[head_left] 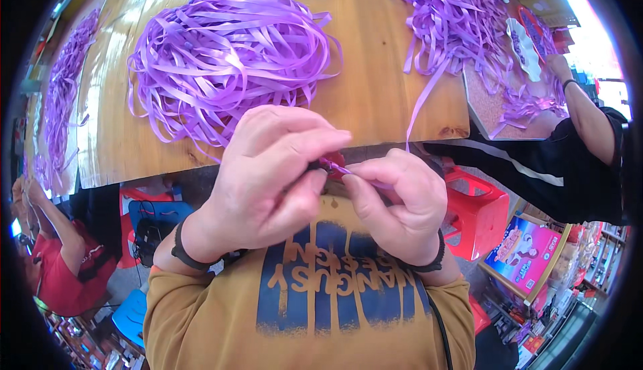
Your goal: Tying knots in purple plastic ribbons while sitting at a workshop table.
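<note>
Purple ribbon (339, 168): a thin stretch spans the gap between our two grips, in front of our brown shirt (201, 323) and just short of the wooden counter (375, 62).
Right grip (402, 202): clamped on the ribbon, thumb against forefinger; we judge this pinch keeps the strand steady.
Left grip (268, 172): fingers bent toward the thumb at the ribbon's other end; their inner faces are hidden, so we cannot tell whether they are pressed together.
Hand placement: close together, likely so that both sets of fingertips meet at one small spot in our plain sight.
Large heap (228, 55): loose purple loops on the counter just beyond the left grip, presumably laid there for easy reach.
Right-side heap (449, 28): more ribbon on the counter; one loose strand (425, 99) trails from it to the front edge, near the right grip.
Neighbours: a co-worker's arm (593, 112) at right and a person in red (74, 256) at left, each beside further ribbon; we take the piles to be split by seat.
</note>
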A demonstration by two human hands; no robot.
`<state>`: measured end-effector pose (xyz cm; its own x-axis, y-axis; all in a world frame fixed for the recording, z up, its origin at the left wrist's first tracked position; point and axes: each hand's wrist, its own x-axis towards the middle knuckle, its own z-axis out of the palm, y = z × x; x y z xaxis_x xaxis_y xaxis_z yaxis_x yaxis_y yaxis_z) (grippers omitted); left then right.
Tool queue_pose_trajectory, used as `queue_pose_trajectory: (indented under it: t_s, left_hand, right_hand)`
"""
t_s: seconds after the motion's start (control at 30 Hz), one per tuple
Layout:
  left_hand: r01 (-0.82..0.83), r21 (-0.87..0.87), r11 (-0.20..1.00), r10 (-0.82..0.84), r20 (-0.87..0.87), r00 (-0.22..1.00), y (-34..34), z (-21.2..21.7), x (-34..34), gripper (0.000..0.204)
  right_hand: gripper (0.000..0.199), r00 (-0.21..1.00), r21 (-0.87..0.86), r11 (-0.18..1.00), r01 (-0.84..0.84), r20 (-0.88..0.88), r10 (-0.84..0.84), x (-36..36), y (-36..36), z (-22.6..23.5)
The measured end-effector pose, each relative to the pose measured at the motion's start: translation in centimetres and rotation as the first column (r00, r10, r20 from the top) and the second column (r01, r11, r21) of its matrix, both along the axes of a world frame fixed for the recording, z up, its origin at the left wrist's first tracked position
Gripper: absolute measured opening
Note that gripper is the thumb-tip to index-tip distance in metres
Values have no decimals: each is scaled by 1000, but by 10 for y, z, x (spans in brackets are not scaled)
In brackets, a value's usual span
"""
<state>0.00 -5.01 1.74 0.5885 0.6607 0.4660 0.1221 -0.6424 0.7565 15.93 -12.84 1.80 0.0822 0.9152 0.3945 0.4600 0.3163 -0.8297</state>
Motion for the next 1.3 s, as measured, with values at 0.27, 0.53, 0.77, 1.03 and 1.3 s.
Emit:
queue_pose_trajectory:
  t_s: [0.27,0.53,0.77,1.03,1.3]
  left_hand:
    - [-8,379,925,87,-191,978,-4,-5,4,11]
    - [511,-775,373,-396,365,843,3,1,9,63]
    - [435,-738,516,-459,191,868,2,-10,21,14]
    - [16,-642,767,-101,-96,990,7,-7,-45,13]
    - [-101,-664,741,47,-99,994,8,7,-81,9]
  right_hand:
    - [14,995,68,995,-76,67,71,-2,-7,-7]
    - [10,750,-49,976,-211,-649,129,8,-14,7]
    - [19,274,306,936,-176,-898,345,65,0,36]
    - [6,217,324,943,76,-928,302,144,-7,40]
    - [14,783,286,845,452,-581,-222,177,18,14]
